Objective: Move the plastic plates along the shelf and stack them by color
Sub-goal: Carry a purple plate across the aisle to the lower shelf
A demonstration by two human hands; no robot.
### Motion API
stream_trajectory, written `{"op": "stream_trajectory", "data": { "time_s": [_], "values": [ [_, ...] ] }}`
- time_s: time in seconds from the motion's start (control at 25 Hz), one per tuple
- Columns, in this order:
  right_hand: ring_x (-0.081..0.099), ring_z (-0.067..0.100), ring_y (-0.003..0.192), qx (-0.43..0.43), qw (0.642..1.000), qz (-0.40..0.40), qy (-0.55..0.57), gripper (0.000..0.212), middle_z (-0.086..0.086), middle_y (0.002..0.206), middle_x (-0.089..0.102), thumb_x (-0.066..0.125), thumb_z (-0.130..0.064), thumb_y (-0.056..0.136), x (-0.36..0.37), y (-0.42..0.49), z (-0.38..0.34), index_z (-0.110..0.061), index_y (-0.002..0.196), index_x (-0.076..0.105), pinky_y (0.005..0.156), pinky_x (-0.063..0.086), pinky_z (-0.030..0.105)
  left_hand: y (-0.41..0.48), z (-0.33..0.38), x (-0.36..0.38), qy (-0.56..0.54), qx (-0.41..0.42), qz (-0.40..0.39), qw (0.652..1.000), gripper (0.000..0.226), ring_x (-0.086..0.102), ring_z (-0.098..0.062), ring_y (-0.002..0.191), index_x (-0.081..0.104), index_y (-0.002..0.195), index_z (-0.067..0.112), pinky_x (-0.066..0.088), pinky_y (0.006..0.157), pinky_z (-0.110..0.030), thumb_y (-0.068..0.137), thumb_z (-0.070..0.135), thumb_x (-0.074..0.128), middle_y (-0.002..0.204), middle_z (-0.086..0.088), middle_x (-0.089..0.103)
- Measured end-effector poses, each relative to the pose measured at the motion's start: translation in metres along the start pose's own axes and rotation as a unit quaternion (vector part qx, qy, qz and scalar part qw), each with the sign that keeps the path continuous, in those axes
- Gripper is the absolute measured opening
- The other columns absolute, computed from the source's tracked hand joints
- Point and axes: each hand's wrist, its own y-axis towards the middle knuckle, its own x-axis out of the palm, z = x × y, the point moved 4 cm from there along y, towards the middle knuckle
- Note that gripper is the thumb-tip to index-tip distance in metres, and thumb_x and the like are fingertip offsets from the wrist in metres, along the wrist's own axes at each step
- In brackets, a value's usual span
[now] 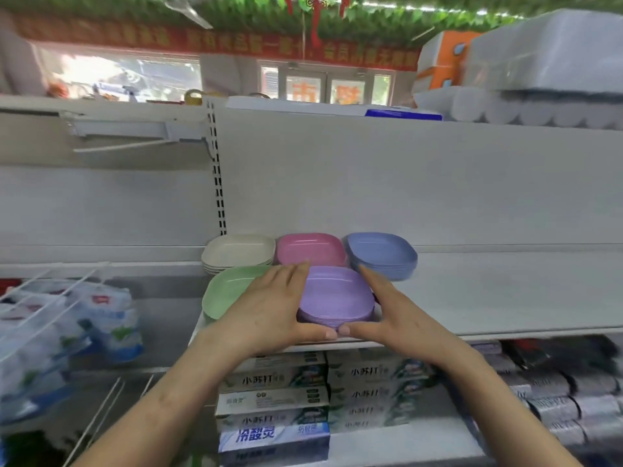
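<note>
Left fingers [290,274]: straight and released, not curled. They lie along the left flank of the purple stack [333,294], and the thumb stretches across its front rim.
Right fingers [371,281]: also straight, flat against the right flank. The thumb tip meets the other thumb at the front.
Why held so: I judge my left hand [269,308] and right hand [401,318] bracket the stack so it slides as one block without the plates fanning out.
Purple stack: lower centre of the frame, at the front edge of the shelf [505,298]. Many thin, rounded-square plates, evenly nested, glossy lilac.
Neighbours: a green plate [229,291] partly under my left hand, seemingly tilted. Cream stack [237,252], pink stack [310,249] and blue stack [382,254] stand in a row behind, one colour each.
Shelf to the right: white board, room to shift stacks along, I reckon.
Below: toothpaste boxes [273,409].
</note>
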Motion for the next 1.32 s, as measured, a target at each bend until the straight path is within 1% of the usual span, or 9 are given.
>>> {"op": "stream_trajectory", "data": {
  "time_s": [0.12,0.36,0.48,0.6,0.8,0.88,1.0,1.16,1.32],
  "values": [
    [0.048,-0.010,0.131,-0.013,0.999,-0.032,0.015,0.080,-0.040,0.140,0.046,0.086,-0.049,0.080,-0.003,0.006,-0.001,-0.075,0.131,0.030,0.104,0.045,0.018,0.008,-0.007,0.005,0.033,-0.032,-0.025,0.999,0.136,0.015,-0.020,0.154,0.005,0.163,0.016,0.015,0.127,-0.040,0.064,0.103,0.040,0.168,-0.002,0.021],
    [0.056,0.001,0.128,-0.027,0.998,-0.035,0.044,0.082,-0.022,0.140,0.055,0.091,-0.047,0.074,-0.006,0.008,0.010,-0.050,0.139,0.043,0.105,0.051,0.038,0.014,0.004,0.001,0.057,-0.051,-0.050,0.996,0.130,0.023,-0.017,0.151,0.024,0.157,0.020,-0.003,0.127,-0.050,0.059,0.103,0.040,0.155,0.002,0.039],
    [0.054,-0.006,0.126,-0.018,0.999,-0.018,0.040,0.078,-0.029,0.137,0.053,0.092,-0.049,0.072,-0.015,-0.001,0.014,-0.067,0.127,0.039,0.104,0.050,0.029,0.018,0.016,0.000,0.036,-0.039,-0.031,0.998,0.120,0.032,-0.014,0.144,0.036,0.148,0.027,0.000,0.126,-0.049,0.055,0.103,0.045,0.141,0.008,0.050],
    [0.049,-0.019,0.121,0.003,1.000,0.002,0.025,0.081,-0.045,0.127,0.047,0.092,-0.044,0.073,-0.032,-0.020,0.014,-0.082,0.111,0.033,0.094,0.044,0.007,0.024,0.036,0.002,0.007,-0.012,-0.014,1.000,0.124,0.034,-0.015,0.143,0.034,0.151,0.030,0.006,0.126,-0.048,0.053,0.103,0.047,0.143,0.009,0.049],
    [0.052,-0.021,0.114,0.042,0.994,0.099,0.008,0.074,-0.050,0.117,0.050,0.093,-0.031,0.073,-0.070,-0.070,0.017,-0.066,0.115,0.044,0.084,0.040,0.000,0.055,0.093,0.004,-0.106,0.119,0.012,0.987,0.099,0.046,-0.012,0.125,0.043,0.140,0.042,0.039,0.110,-0.038,0.058,0.092,0.066,0.127,0.016,0.053],
    [0.050,-0.023,0.113,0.079,0.986,0.145,-0.010,0.076,-0.054,0.115,0.046,0.095,-0.038,0.070,-0.085,-0.098,0.017,-0.075,0.109,0.041,0.084,0.041,0.001,0.070,0.124,0.013,-0.179,0.181,-0.001,0.967,0.088,0.050,-0.005,0.116,0.045,0.136,0.048,0.048,0.096,-0.033,0.061,0.083,0.076,0.122,0.022,0.054],
    [0.055,-0.010,0.118,0.150,0.959,0.236,-0.036,0.078,-0.034,0.127,0.054,0.096,-0.040,0.068,-0.104,-0.152,0.017,-0.059,0.125,0.046,0.086,0.046,0.013,0.088,0.179,0.032,-0.266,0.265,-0.046,0.926,0.089,0.053,-0.005,0.117,0.046,0.133,0.050,0.054,0.089,-0.036,0.057,0.075,0.084,0.123,0.022,0.053],
    [0.049,-0.011,0.127,0.236,0.908,0.331,-0.102,0.084,-0.037,0.135,0.048,0.095,-0.038,0.071,-0.107,-0.239,-0.011,-0.054,0.135,0.043,0.095,0.044,0.014,0.076,0.263,0.054,-0.331,0.386,-0.090,0.856,0.101,0.051,-0.002,0.124,0.041,0.142,0.049,0.054,0.092,-0.033,0.056,0.069,0.088,0.134,0.022,0.049],
    [0.048,-0.013,0.126,0.326,0.832,0.426,-0.145,0.085,-0.041,0.129,0.048,0.096,-0.031,0.071,-0.069,-0.342,-0.055,-0.067,0.125,0.042,0.090,0.039,0.002,0.009,0.344,0.085,-0.369,0.506,-0.159,0.763,0.103,0.041,0.002,0.131,0.035,0.143,0.048,0.048,0.103,-0.033,0.057,0.062,0.089,0.137,0.021,0.042]
  ]
}}
